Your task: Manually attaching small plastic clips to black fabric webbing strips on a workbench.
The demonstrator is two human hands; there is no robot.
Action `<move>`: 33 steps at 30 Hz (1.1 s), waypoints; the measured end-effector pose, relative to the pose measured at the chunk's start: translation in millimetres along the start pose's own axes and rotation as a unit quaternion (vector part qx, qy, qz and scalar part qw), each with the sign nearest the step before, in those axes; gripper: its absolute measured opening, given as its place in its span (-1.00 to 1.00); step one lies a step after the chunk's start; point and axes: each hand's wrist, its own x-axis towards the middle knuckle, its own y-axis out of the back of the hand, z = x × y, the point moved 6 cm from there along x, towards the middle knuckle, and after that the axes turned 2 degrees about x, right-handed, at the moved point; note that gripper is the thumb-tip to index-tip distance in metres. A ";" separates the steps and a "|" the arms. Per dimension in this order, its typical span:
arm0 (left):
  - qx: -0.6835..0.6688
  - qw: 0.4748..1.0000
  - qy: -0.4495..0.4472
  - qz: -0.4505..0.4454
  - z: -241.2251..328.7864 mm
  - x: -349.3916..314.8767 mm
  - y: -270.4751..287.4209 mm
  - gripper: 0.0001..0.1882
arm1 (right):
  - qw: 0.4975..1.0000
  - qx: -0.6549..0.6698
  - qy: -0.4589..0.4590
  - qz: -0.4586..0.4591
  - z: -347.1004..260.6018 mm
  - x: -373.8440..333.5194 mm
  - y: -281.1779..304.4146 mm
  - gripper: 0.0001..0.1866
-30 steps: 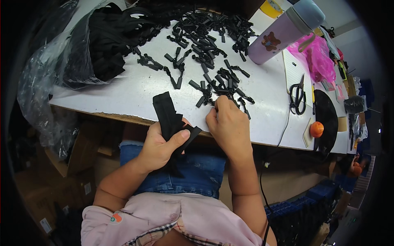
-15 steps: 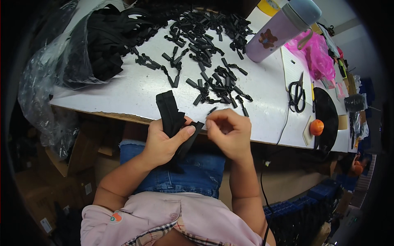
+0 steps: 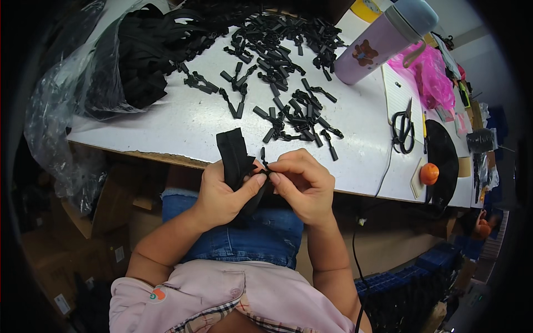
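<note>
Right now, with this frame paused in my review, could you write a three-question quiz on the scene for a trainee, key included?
1. True or false: the left hand holds black strips.

2. Which thing stands beside the spread of small black pieces?
A) a green basket
B) a lilac bottle
C) a white lamp

3. Fill in the side: the scissors lie to the ___ of the right hand.

Key: 1. True; 2. B; 3. right
</note>
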 end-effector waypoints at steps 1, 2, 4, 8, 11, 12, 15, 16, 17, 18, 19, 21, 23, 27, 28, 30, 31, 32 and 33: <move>0.027 1.000 -0.008 0.000 -0.2 -0.5 1.7 -0.93 | 0.998 -0.054 0.031 -0.013 -3.5 0.1 -1.3 -0.84; 0.054 0.998 -0.016 -0.001 -0.6 -0.5 2.4 -0.94 | 0.992 -0.107 0.062 -0.025 -6.3 0.0 -2.9 -0.82; 0.062 0.998 -0.007 -0.005 3.5 0.4 2.1 -0.94 | 0.981 -0.161 0.103 -0.038 -10.8 1.3 -5.8 -0.82; -0.013 0.999 0.046 0.016 -3.7 -3.7 4.5 -0.91 | 0.968 -0.207 0.138 -0.036 -16.3 1.5 -10.5 -0.82; -0.095 0.993 0.016 0.072 2.3 -1.9 3.2 -0.83 | 0.991 -0.080 0.064 0.089 -1.6 -5.5 -7.4 -0.86; -0.084 0.996 0.005 0.039 -0.9 -1.9 4.0 -0.76 | 0.991 -0.079 0.064 0.089 0.2 -8.5 -9.7 -0.86; -0.032 0.999 -0.022 0.018 2.2 -2.0 3.1 -0.73 | 0.997 0.021 -0.005 0.076 11.3 -12.7 -15.1 -0.89; -0.032 0.999 -0.022 0.018 2.5 -2.1 3.1 -0.73 | 0.996 0.054 -0.008 0.073 11.9 -11.9 -16.8 -0.90; -0.048 0.998 -0.031 0.022 3.6 -1.6 3.8 -0.75 | 0.994 0.087 -0.011 0.069 13.0 -10.7 -17.5 -0.91; -0.064 0.997 -0.041 0.026 4.8 -1.4 4.5 -0.77 | 0.994 0.087 -0.011 0.070 13.2 -10.3 -16.5 -0.91; -0.064 0.997 -0.041 0.026 8.4 -1.6 5.1 -0.77 | 0.990 0.129 -0.034 0.053 15.9 -9.8 -17.0 -0.92; -0.166 0.984 0.064 -0.012 6.2 -2.5 0.2 -0.82 | 0.983 0.170 -0.056 0.038 17.1 -9.4 -12.8 -0.93; -0.152 0.987 0.041 -0.024 3.5 -1.3 0.8 -0.83 | 0.948 0.260 -0.184 -0.020 28.1 -11.8 -15.4 -0.94; -0.096 0.994 -0.037 -0.048 8.4 -0.4 0.5 -0.85 | 0.939 0.247 -0.231 -0.064 25.3 -10.8 -15.8 -0.92; -0.096 0.994 -0.036 -0.049 11.0 -0.6 0.9 -0.85 | 0.945 0.235 -0.223 -0.042 24.6 -10.7 -15.0 -0.92; -0.085 0.996 0.005 -0.031 12.6 -0.3 2.6 -0.85 | 0.950 0.223 -0.216 -0.019 25.6 -13.2 -19.9 -0.91; -0.085 0.996 0.005 -0.031 12.2 -0.7 1.8 -0.85 | 0.970 0.186 -0.153 0.024 21.4 -14.2 -20.9 -0.91; -0.095 0.995 0.019 -0.027 10.4 -2.0 1.0 -0.85 | 0.983 0.148 -0.088 0.067 15.3 -14.9 -18.6 -0.91; -0.105 0.994 0.033 -0.023 8.7 -2.8 0.2 -0.85 | 0.983 0.148 -0.088 0.066 17.9 -15.4 -17.7 -0.91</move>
